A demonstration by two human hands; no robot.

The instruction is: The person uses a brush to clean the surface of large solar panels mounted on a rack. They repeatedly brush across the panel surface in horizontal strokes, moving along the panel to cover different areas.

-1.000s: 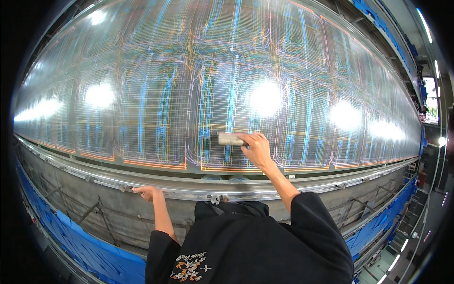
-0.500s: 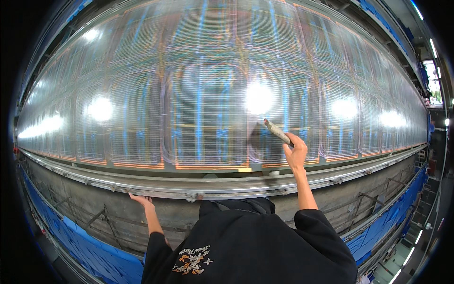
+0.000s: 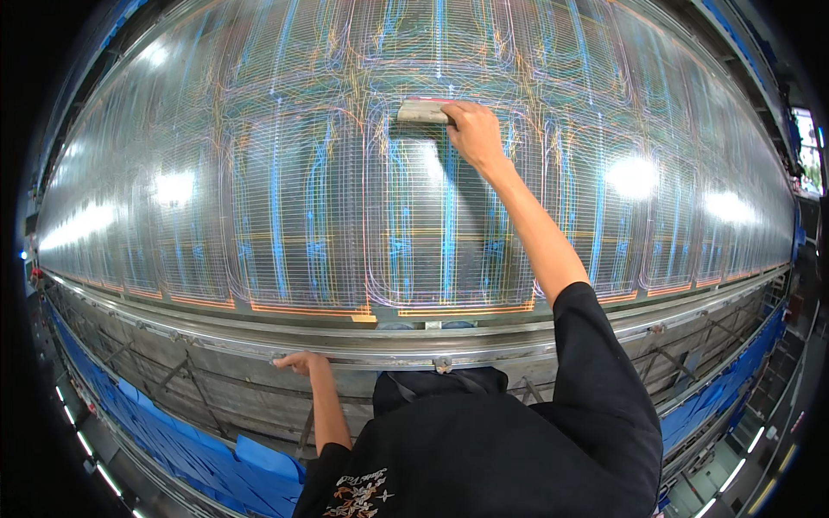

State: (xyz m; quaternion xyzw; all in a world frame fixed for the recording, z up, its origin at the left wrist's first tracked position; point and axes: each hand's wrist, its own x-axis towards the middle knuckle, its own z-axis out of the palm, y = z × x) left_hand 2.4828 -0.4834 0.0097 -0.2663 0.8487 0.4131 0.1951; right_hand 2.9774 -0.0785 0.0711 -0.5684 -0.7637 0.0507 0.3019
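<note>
Brush-like block [image 3: 421,110], pale and flat, sits high up on the big glossy panel [image 3: 285,216] with all the blue and orange lines, right hand [image 3: 473,131] clamped around its end, arm stretched way out. Left hand [image 3: 298,361] is down low, fingers curled over the metal rail [image 3: 518,344] along the panel's bottom edge.

From my feed: the person wears a black short-sleeved shirt [image 3: 484,457], loose cut, sleeves ending near the elbow. A pale orange-and-white printed graphic [image 3: 358,496] sits low on the left side of the shirt. I see both forearms bare. Left hand [image 3: 298,363] and right hand [image 3: 473,134] ungloved, no rings or watch that I can make out.
</note>
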